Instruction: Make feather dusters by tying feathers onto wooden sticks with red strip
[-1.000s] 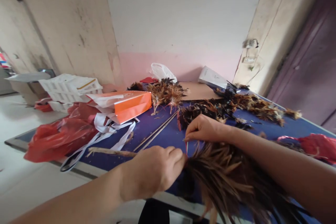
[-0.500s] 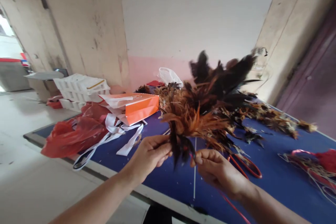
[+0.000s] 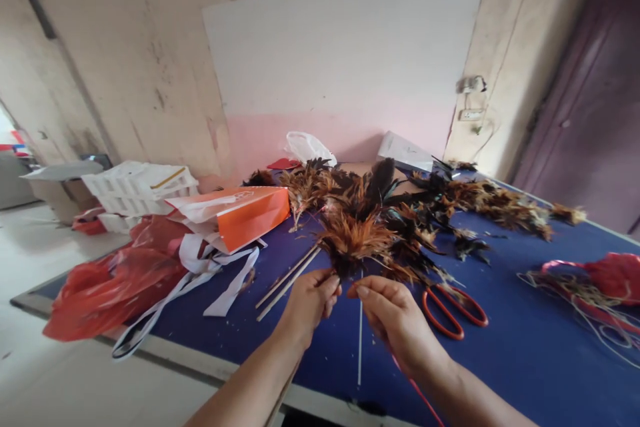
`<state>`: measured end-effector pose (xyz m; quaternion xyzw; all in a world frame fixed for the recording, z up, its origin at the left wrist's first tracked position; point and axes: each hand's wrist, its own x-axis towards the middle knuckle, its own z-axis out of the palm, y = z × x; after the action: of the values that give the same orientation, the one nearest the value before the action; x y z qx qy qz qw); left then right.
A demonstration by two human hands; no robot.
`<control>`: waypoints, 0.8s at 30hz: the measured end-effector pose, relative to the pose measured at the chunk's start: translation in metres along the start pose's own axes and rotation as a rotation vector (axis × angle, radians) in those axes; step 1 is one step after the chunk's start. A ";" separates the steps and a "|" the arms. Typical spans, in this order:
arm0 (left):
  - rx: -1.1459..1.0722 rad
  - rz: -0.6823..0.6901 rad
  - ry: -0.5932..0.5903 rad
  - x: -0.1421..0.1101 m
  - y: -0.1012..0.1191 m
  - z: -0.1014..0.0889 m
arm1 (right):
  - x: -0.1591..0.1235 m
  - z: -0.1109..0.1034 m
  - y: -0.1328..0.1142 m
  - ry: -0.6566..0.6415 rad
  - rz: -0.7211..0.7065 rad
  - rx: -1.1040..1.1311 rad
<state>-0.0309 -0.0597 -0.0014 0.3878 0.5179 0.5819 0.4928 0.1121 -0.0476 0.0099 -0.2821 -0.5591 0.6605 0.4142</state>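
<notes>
My left hand (image 3: 311, 300) is closed around the base of a feather duster (image 3: 356, 237), whose brown and black feathers fan out away from me. A bit of its stick shows below my left forearm. Just right of it, my right hand (image 3: 395, 313) pinches a red string (image 3: 420, 392) that trails down toward the table's near edge. The string's end at the fingertips is too small to make out. Red-handled scissors (image 3: 456, 312) lie right of my right hand, their blades hidden by feathers. Two thin sticks (image 3: 287, 283) rest left of the duster.
On the blue table (image 3: 515, 360), loose feathers (image 3: 500, 203) spread along the back and right. At left are a red plastic bag (image 3: 120, 287), white straps (image 3: 227, 293) and an orange paper bag (image 3: 254, 219). A red bundle with tangled string (image 3: 607, 283) sits at right.
The duster has swung from pointing right and toward me to pointing away, its feathers now over the table. My right hand has moved from above the left to beside it, keeping the red string.
</notes>
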 end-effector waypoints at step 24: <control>-0.361 -0.189 -0.065 0.001 -0.012 0.018 | 0.005 -0.031 -0.017 0.098 0.043 0.174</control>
<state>-0.0119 -0.0549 -0.0109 0.2614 0.4233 0.6035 0.6231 0.1394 -0.0277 0.0202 -0.2890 -0.4726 0.7007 0.4496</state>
